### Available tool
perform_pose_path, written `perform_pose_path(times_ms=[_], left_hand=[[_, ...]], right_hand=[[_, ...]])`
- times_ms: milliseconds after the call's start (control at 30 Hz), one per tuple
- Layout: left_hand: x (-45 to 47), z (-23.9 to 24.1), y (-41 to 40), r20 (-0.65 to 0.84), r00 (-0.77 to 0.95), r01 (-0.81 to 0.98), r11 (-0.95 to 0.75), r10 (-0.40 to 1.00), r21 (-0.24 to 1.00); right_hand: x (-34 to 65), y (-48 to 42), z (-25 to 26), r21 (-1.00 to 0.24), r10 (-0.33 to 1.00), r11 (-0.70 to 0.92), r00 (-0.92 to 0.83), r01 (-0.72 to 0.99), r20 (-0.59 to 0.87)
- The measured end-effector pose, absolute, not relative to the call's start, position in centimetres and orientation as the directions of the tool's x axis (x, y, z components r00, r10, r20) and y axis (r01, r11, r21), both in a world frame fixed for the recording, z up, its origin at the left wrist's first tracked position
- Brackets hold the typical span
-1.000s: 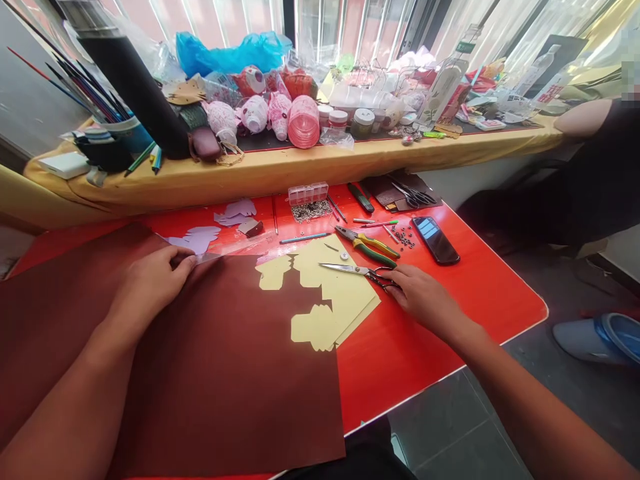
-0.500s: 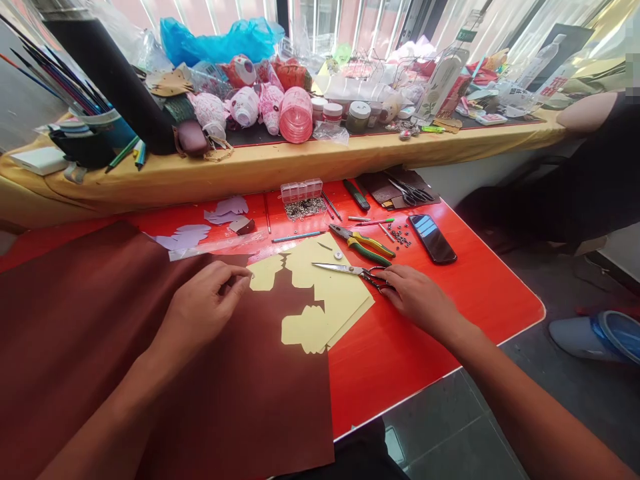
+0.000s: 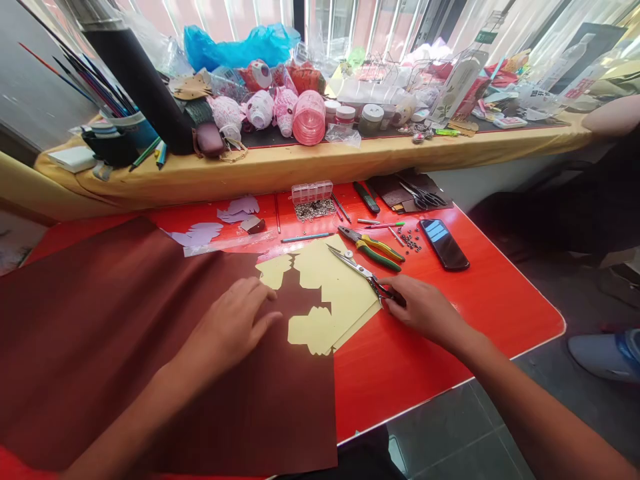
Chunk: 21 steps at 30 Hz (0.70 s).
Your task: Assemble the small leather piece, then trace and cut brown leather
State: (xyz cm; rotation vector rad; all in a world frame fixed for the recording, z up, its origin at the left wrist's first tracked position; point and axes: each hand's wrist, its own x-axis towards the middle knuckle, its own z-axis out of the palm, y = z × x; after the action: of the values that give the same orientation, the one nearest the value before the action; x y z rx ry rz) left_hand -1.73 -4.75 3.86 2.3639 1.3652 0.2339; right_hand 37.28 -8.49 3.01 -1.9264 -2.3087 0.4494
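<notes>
A large dark brown sheet [image 3: 210,413], perhaps leather, spreads over the left half of the red table. Pale yellow paper [image 3: 345,280] with cut-out shapes lies over its right edge, and a notched yellow cutout [image 3: 310,330] rests on the brown sheet. My left hand [image 3: 240,317] hovers low above the brown sheet, fingers apart and holding nothing, near the left part of the yellow paper. Fingers of my right hand [image 3: 413,300] grip the handles of metal scissors [image 3: 357,268]. The blades point up and left over the yellow paper, touching or close to a small white disc [image 3: 348,253].
Behind the paper lie pliers [image 3: 373,248], a phone [image 3: 444,245], small metal rings [image 3: 411,241], pens, a box of metal bits [image 3: 314,201] and a box cutter [image 3: 366,198]. Black scissors [image 3: 423,195] rest on dark scraps. A cluttered ledge [image 3: 280,157] runs along the window.
My left hand has moved right and opened from a closed pose. The scissors have turned, their tips now pointing further up and away. The whole view has shifted slightly.
</notes>
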Motion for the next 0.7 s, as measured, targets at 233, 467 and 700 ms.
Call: perform_pose_path(times_ms=[233, 467, 700], left_hand=[[-1.0, 4.8, -9.7, -0.357, 0.672, 0.713, -0.437, 0.648, 0.548], [-1.5, 2.2, -10.4, -0.253, 0.707, 0.647, -0.46, 0.66, 0.608], [-2.2, 3.2, -10.0, -0.248, 0.714, 0.617, -0.421, 0.655, 0.665]], right_hand=[[36.7, -8.7, 4.2, -0.511, 0.971, -0.062, -0.067, 0.857, -0.23], [35.9, -9.3, 3.8, -0.757, 0.939, -0.186, -0.113, 0.627, -0.324], [34.6, -10.8, 3.5, -0.869, 0.888, -0.419, -0.081, 0.265, -0.453]])
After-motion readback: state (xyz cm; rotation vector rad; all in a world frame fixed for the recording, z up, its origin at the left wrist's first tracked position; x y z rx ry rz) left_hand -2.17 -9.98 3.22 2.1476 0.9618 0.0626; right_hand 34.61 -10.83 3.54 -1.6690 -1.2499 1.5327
